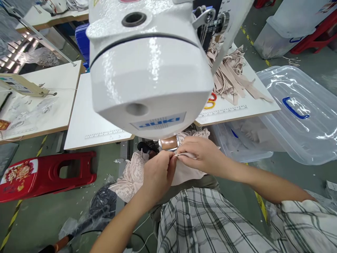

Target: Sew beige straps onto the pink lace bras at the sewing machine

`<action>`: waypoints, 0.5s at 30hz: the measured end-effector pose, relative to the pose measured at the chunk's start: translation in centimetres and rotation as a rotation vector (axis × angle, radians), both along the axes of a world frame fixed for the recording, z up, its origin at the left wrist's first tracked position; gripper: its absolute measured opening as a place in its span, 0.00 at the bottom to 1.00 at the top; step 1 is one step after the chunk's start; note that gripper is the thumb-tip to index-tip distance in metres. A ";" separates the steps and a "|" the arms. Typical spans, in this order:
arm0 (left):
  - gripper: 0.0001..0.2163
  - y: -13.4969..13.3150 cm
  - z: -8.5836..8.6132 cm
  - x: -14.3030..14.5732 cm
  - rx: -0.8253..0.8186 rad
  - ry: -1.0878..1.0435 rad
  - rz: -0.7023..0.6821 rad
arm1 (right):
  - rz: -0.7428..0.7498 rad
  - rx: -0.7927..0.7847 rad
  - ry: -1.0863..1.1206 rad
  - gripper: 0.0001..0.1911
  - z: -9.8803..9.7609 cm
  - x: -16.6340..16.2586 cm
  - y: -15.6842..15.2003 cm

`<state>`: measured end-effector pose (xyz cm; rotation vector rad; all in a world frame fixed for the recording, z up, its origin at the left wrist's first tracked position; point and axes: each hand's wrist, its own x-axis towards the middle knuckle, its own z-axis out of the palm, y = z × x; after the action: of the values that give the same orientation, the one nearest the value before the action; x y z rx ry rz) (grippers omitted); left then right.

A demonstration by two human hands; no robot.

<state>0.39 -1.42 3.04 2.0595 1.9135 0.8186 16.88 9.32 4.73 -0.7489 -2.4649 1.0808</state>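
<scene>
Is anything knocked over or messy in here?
Yes. The red stool seems to lie tipped on its side on the floor. Beige strips sit in a tangled heap on the white table. The left hand and right hand pinch pale lace cloth; nothing odd there.

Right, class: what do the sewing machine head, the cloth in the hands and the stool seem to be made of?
The sewing machine head: likely painted metal, glossy white with sharp highlights. The cloth: pale pink lace, openwork pattern showing. The stool: probably moulded plastic, shiny red.
</scene>
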 end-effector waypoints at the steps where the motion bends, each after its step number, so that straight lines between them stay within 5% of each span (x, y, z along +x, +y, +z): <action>1: 0.13 0.1 -0.1 -0.1 0.006 -0.016 0.041 | 0.007 0.015 -0.018 0.08 0.3 -0.4 0.5; 4: 0.08 0.5 -0.8 -1.4 0.164 0.096 0.086 | 0.045 -0.034 -0.105 0.08 1.1 -1.8 2.3; 8: 0.12 1.2 -1.9 -4.1 0.485 0.361 -0.134 | 0.065 0.054 -0.207 0.12 1.8 -2.9 3.3; 15: 0.14 1.6 -1.5 -4.7 0.437 0.528 -0.223 | 0.021 0.202 -0.244 0.12 1.3 -2.6 2.6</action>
<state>-4.36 0.23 1.50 2.9371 1.7902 0.7397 14.27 11.90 6.07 -0.8348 -2.7400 0.7695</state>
